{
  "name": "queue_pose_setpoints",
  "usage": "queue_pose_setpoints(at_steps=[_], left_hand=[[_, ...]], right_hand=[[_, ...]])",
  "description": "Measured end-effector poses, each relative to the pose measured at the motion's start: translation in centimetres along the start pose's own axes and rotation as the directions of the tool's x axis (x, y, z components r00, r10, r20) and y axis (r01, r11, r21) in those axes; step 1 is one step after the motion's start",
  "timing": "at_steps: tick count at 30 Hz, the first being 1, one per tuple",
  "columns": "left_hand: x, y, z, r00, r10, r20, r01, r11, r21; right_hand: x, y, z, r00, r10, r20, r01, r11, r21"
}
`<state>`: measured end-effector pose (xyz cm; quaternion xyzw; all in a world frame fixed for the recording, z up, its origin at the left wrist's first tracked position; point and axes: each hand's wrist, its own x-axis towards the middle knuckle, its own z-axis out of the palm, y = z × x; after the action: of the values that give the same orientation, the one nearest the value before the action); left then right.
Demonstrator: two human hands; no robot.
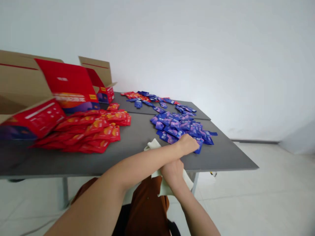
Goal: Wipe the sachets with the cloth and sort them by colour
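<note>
White wall and pale floor tiles frame a grey counter (128, 154) that carries two sorts of small packets. Toward its left edge lies a spread of red packets (91, 129) in front of opened red cardboard boxes (61, 88). Toward the right edge sits a heap of blue packets (180, 126), with a further mixed scatter (157, 100) near the far edge.

The left hand (188, 144) reaches across the body to the near side of the blue heap, its fingers curled down over packets there; its grip looks closed on a few, though exactly how many I cannot tell. The right hand (173, 172) sits beneath that forearm at the near edge of the counter, closed on a cream cloth bag (163, 186) that hangs partly off the edge.

With the arms crossed, the upper forearm hides the bag's mouth, so packets could miss it and drop to the floor. The heap lies close to the right corner, and a sweeping pull could push loose blue packets over that edge. A loose clutch on slippery wrappers may also shed some.
</note>
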<state>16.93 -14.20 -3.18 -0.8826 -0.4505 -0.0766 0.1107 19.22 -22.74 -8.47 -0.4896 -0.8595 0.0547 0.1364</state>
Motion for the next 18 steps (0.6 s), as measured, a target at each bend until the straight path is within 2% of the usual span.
queue_pose_setpoints(at_steps=[2,4,7,9,11,12,15,18], left_hand=[[-0.4,-0.8,-0.5,0.996,0.002,-0.091,-0.006,0.999,-0.038],[-1.1,-2.3,-1.6,0.979,-0.047,-0.197,0.037,0.998,-0.058],[-2.4,-7.0,-3.6,0.933,-0.239,-0.268,0.23,0.971,-0.065],[-3.4,-11.6,-4.8,0.842,-0.464,-0.274,0.46,0.884,-0.082],[-4.6,-16.8,-5.4,0.716,-0.666,-0.208,0.658,0.744,-0.116],[-5.3,-19.3,-5.4,0.633,-0.76,-0.145,0.749,0.649,-0.133],[-7.1,-25.8,-4.5,0.497,-0.862,-0.102,0.846,0.507,-0.162],[-8.0,-30.5,-3.3,0.368,-0.927,-0.074,0.906,0.376,-0.193]], right_hand=[[0.1,-0.6,-0.5,0.997,0.068,0.02,-0.067,0.996,-0.06],[0.0,-1.0,-0.8,0.994,0.11,0.008,-0.108,0.988,-0.113],[0.1,-1.4,-1.2,0.995,0.098,-0.016,-0.099,0.989,-0.11],[0.4,-1.4,-1.4,0.993,0.117,0.006,-0.115,0.989,-0.092],[1.0,-1.3,-1.6,0.988,0.149,0.035,-0.146,0.986,-0.083],[1.3,-1.3,-1.7,0.986,0.16,0.045,-0.156,0.985,-0.079],[2.4,-1.3,-1.8,0.986,0.158,0.046,-0.155,0.987,-0.051],[3.2,-1.5,-1.3,0.989,0.14,0.042,-0.139,0.99,-0.025]])
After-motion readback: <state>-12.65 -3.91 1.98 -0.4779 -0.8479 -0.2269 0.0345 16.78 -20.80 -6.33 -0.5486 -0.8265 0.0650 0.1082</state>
